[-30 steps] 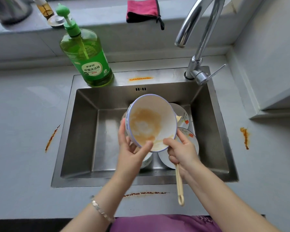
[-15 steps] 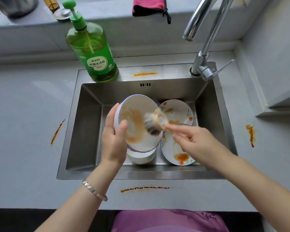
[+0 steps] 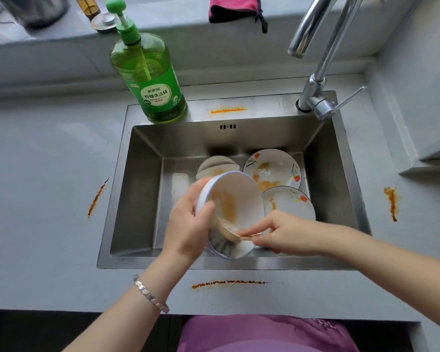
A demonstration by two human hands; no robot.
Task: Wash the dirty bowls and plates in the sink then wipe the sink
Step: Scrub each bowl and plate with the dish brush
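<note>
Gripping: the left hand [image 3: 187,226] clasps the white ceramic bowl with a blue rim [image 3: 244,196] by its left edge, with the thumb hooked over the rim and the fingers curled behind the wall.
Bowl position: it is held above the near middle of the sink, tipped so its mouth faces up and to the right. An orange-brown smear runs down its inside.
Right hand: the right hand [image 3: 286,232] pinches the thin handle of the pale wooden dish brush [image 3: 227,228], thumb and fingertips closed narrowly on it.
Brush: its head lies against the near, low part of the bowl's inner wall; the bristles are blurred.
Sink: the rectangular stainless-steel sink [image 3: 137,194] is set in the grey countertop [image 3: 48,174].
Plates: two round white plates with orange flower prints lie at the right of the basin. The far plate [image 3: 277,161] is streaked with orange sauce. The near plate [image 3: 292,207] overlaps its near edge.
Other dish: a pale grey rounded dish [image 3: 215,165] sits just beyond the bowl; which way up, I cannot tell.
Soap: a clear green pump bottle of dish soap [image 3: 150,80] stands on the sink rim's far left corner.
Tap: a curved chrome tap [image 3: 315,85] rises at the far right corner.
Stains: orange-brown streaks mark the countertop left [image 3: 97,196], near [image 3: 229,283] and right [image 3: 391,203] of the sink.
Ledge: a pink and black cloth [image 3: 234,8] lies at the far edge.
</note>
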